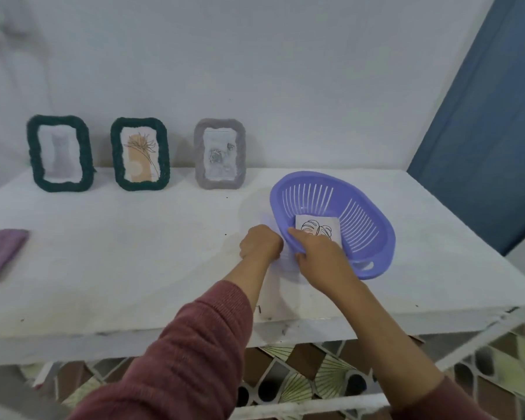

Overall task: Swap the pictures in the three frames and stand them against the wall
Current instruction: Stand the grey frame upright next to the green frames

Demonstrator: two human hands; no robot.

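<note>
We are looking at three fuzzy yarn-wrapped picture frames standing upright against the pale wall [255,56] at the back of the white tabletop [134,253]: a dark green frame on the left [59,153] holding a faint pale picture too blurred to read, a second dark green frame [140,153] just beside it holding a drawing of a thin-stemmed flower over an orange shape, and a grey frame [219,153] further right holding a greyish picture with dark blotches. Nearer to us and to the right, a purple slotted plastic basket [361,207] is sitting tilted on the tabletop, and lying inside it is a white card printed with a black line drawing of a leaf [319,227]. Our right hand [319,253] is reaching over the basket's near rim, its fingers touching the card's lower left corner; we cannot tell whether they are actually gripping it. Our left hand [261,242] is curled into a loose fist just beside the basket's left wall, and we cannot tell whether it is holding anything. At the far left edge a pink-red cloth [0,253] is lying on the tabletop, well apart from everything else, and a blue curtain [482,116] is hanging at the right.
</note>
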